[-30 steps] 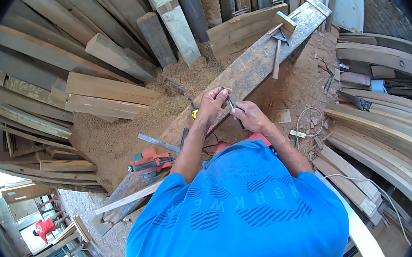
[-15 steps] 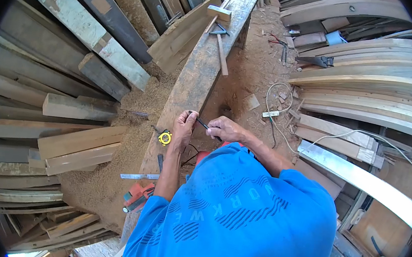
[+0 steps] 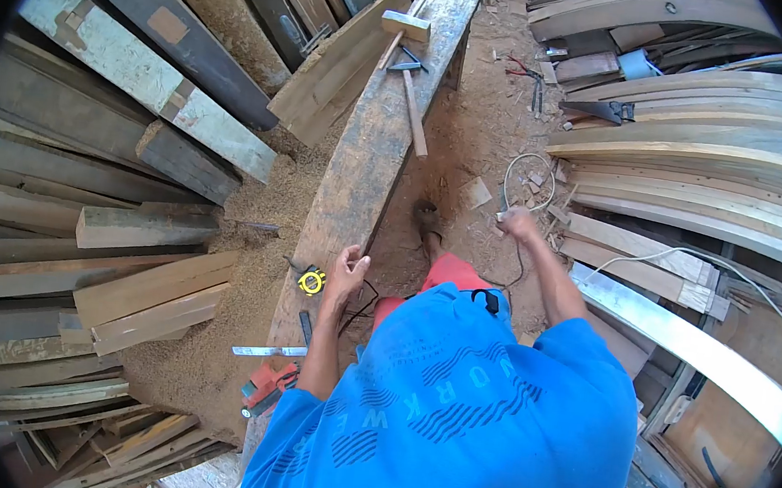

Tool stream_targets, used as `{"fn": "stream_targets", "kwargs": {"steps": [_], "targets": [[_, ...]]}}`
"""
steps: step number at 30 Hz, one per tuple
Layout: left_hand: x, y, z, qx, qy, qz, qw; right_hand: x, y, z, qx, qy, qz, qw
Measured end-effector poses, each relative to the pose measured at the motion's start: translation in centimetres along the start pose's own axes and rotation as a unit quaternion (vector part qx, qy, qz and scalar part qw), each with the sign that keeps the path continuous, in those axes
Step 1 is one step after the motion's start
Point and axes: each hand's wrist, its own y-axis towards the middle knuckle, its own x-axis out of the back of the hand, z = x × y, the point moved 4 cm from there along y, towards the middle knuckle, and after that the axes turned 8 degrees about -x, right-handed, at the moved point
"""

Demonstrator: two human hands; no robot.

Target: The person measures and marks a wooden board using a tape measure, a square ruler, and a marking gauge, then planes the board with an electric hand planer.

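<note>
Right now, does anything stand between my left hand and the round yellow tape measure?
Nothing visible stands between your left hand and the round yellow tape measure beside it on the worn wooden plank. The narrow dark bar lies nearer your body, outside that gap.

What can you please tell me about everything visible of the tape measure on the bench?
The tape measure looks small and rounded, with a bright yellow ring around a darker middle; the case is probably plastic. A narrow dark piece shows at its upper left, too small to identify. It rests on the bench, near the long edge on the sawdust side. The left hand is just beside it, apart from it. I cannot read any markings or see a drawn-out blade.
</note>
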Motion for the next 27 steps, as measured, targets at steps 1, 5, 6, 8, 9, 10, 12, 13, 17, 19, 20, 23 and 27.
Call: {"fn": "stream_targets", "kwargs": {"steps": [1, 5, 6, 8, 9, 10, 12, 13, 17, 19, 20, 23, 27], "targets": [[0.5, -0.4, -0.7, 0.015, 0.046, -0.001, 0.999, 2.7, 3.2, -2.7, -0.052, -0.106, -0.058, 0.991], [0.6, -0.3, 3.1, 0.033, 0.097, -0.002, 0.995, 16.6, 5.5, 1.2, -0.202, -0.152, -0.171, 0.953], [0.3, -0.3, 3.5, 0.043, 0.089, -0.007, 0.995, 18.3, 6.9, 0.3, -0.218, -0.170, -0.191, 0.942], [-0.8, -0.2, 4.4, 0.062, 0.070, -0.019, 0.995, 18.8, 9.1, 0.1, -0.206, -0.185, -0.172, 0.945], [-1.6, 0.1, 4.6, 0.071, 0.056, -0.031, 0.995, 17.7, 9.5, 0.9, -0.179, -0.179, -0.130, 0.959], [-2.4, 0.3, 4.9, 0.079, 0.043, -0.025, 0.996, 16.1, 9.8, 1.8, -0.151, -0.173, -0.087, 0.969], [-3.8, 0.3, 3.0, 0.095, 0.020, -0.013, 0.995, 10.5, 11.1, 2.8, -0.122, -0.149, -0.011, 0.981], [-4.8, 0.5, 3.3, 0.085, 0.019, -0.018, 0.996, 7.2, 11.8, 3.2, -0.091, -0.101, 0.017, 0.991], [-6.7, 1.2, 0.7, 0.110, 0.035, 0.022, 0.993, 2.7, 11.5, 14.7, -0.003, -0.120, 0.095, 0.988], [-6.9, 1.6, -0.8, 0.127, 0.017, 0.024, 0.991, 2.5, 13.2, 17.8, 0.006, -0.089, 0.081, 0.993], [-6.8, 1.8, -1.2, 0.136, 0.008, 0.022, 0.990, 2.8, 14.1, 19.5, 0.014, -0.074, 0.076, 0.994], [-6.9, 2.5, -0.3, 0.122, -0.056, -0.003, 0.991, 6.2, 17.4, 25.1, 0.051, -0.113, -0.030, 0.992], [-6.1, 2.1, -2.1, 0.152, -0.144, 0.081, 0.974, 5.8, 26.2, 28.2, 0.117, -0.123, -0.132, 0.977]]}}
